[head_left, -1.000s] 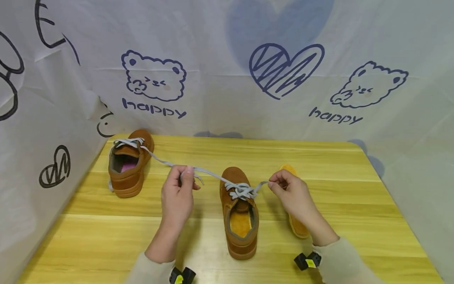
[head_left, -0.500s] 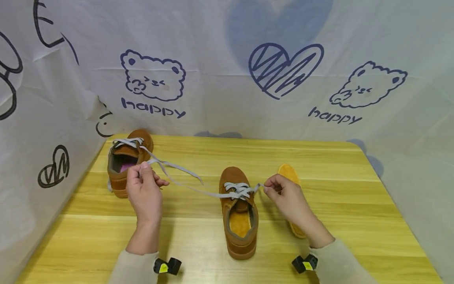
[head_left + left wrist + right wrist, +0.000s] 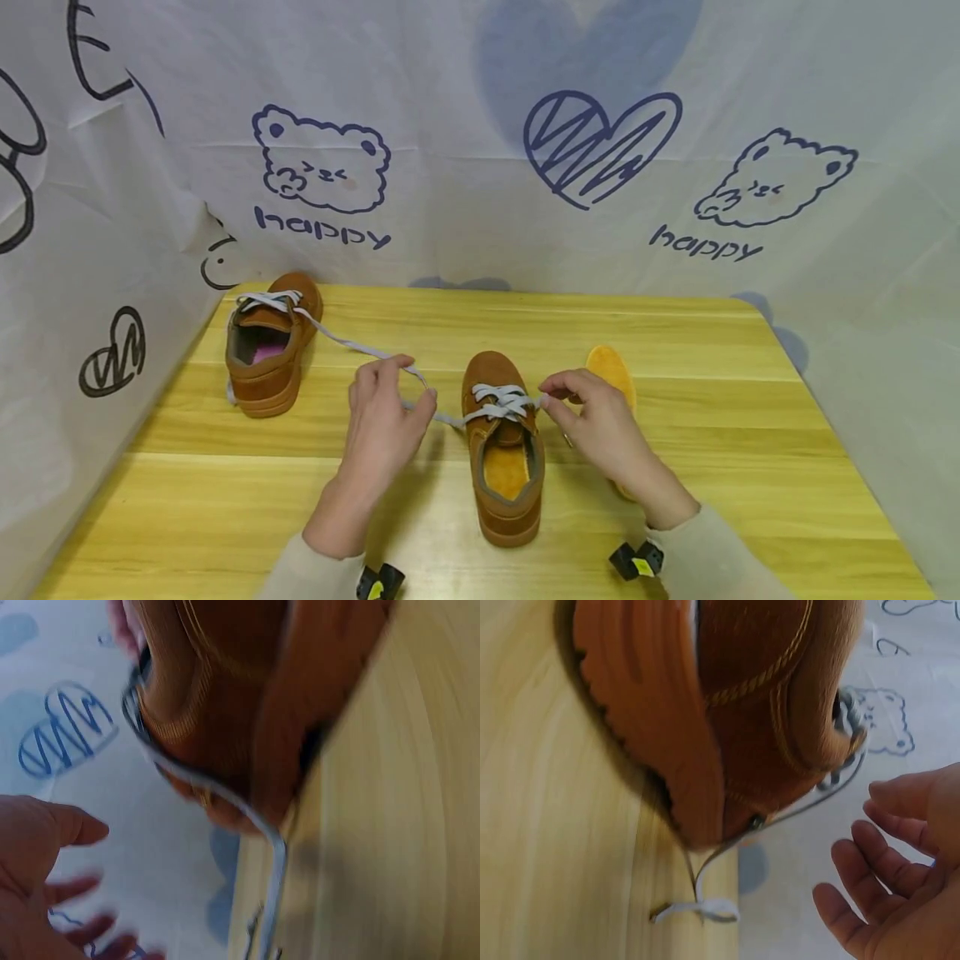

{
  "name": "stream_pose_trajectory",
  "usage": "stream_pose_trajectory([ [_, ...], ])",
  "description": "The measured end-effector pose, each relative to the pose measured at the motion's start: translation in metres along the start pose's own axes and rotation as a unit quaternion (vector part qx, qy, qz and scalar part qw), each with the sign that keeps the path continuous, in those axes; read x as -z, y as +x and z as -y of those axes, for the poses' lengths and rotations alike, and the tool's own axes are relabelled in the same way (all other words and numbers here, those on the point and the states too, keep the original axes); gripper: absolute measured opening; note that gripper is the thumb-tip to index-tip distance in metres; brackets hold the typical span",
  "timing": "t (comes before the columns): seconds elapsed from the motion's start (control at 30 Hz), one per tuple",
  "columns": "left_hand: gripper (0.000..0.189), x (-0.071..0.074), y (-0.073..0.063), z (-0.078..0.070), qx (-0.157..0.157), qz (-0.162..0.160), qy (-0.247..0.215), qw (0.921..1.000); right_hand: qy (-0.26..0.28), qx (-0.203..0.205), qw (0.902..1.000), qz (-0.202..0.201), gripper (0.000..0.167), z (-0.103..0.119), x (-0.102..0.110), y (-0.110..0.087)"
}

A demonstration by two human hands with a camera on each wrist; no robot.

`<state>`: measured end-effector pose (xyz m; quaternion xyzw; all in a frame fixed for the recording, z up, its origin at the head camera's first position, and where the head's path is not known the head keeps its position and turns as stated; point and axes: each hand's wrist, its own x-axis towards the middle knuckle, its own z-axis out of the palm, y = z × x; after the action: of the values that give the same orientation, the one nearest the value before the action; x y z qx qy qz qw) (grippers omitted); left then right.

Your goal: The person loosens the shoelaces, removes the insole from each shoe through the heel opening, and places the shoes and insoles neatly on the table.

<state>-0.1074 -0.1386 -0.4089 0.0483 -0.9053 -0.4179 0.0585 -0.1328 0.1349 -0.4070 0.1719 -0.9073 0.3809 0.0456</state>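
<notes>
A brown lace-up shoe (image 3: 510, 521) with pale grey laces (image 3: 504, 402) lies toe away between my hands. My left hand (image 3: 386, 425) hovers left of it, thumb and fingers apart; in the left wrist view the lace (image 3: 276, 877) runs clear of the fingers (image 3: 79, 825). Close to the shoe's right eyelets is my right hand (image 3: 603, 429), thumb and forefinger tips right at the lace. In the right wrist view its fingers (image 3: 877, 877) are spread loosely, and the lace end (image 3: 697, 906) dangles from the eyelet apart from them.
A second brown shoe (image 3: 266, 375) stands at the back left, its lace stretching toward my left hand. A yellow insole (image 3: 611, 367) lies partly under my right hand. Behind the wooden table (image 3: 697, 333) hangs a white cloth (image 3: 457, 192) with drawings.
My left hand pulled the lace out leftward, then came back right toward the shoe and let it go. The right hand moved slightly left, closer to the eyelets, and its fingers loosened.
</notes>
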Motion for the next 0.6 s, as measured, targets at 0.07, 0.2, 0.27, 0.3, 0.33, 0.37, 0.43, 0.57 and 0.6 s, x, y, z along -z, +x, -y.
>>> stream_pose_trajectory([
  [0.07,0.037,-0.006,-0.004,-0.011,-0.035,0.029,0.015,0.9989,0.005,0.011,0.9999,0.007,0.012,0.005,-0.001,0.0],
  [0.2,0.021,-0.021,-0.01,-0.028,-0.114,0.082,0.028,0.9897,0.013,0.012,0.9994,0.031,0.013,0.015,-0.006,0.002],
  [0.27,0.019,-0.028,-0.011,-0.033,-0.149,0.091,0.044,0.9837,0.019,0.009,0.9989,0.041,0.013,0.02,-0.009,0.003],
  [0.3,0.018,-0.031,-0.012,-0.035,-0.162,0.09,0.054,0.9812,0.02,0.01,0.9988,0.045,0.013,0.021,-0.011,0.004],
  [0.33,0.017,-0.034,-0.012,-0.036,-0.172,0.086,0.067,0.979,0.02,0.011,0.9986,0.047,0.012,0.023,-0.013,0.004],
  [0.37,0.016,-0.036,-0.012,-0.036,-0.181,0.08,0.078,0.9771,0.017,0.014,0.9987,0.046,0.012,0.024,-0.014,0.005],
  [0.43,0.015,-0.039,-0.012,-0.037,-0.192,0.069,0.093,0.9745,0.013,0.022,0.9989,0.039,0.009,0.025,-0.017,0.005],
  [0.57,0.013,-0.042,-0.012,-0.036,-0.196,0.06,0.095,0.9741,0.018,0.012,0.9995,0.022,0.005,0.024,-0.017,0.004],
  [0.6,0.012,-0.042,-0.012,-0.036,-0.196,0.06,0.092,0.9746,0.026,0.002,0.9994,0.022,0.005,0.023,-0.017,0.003],
])
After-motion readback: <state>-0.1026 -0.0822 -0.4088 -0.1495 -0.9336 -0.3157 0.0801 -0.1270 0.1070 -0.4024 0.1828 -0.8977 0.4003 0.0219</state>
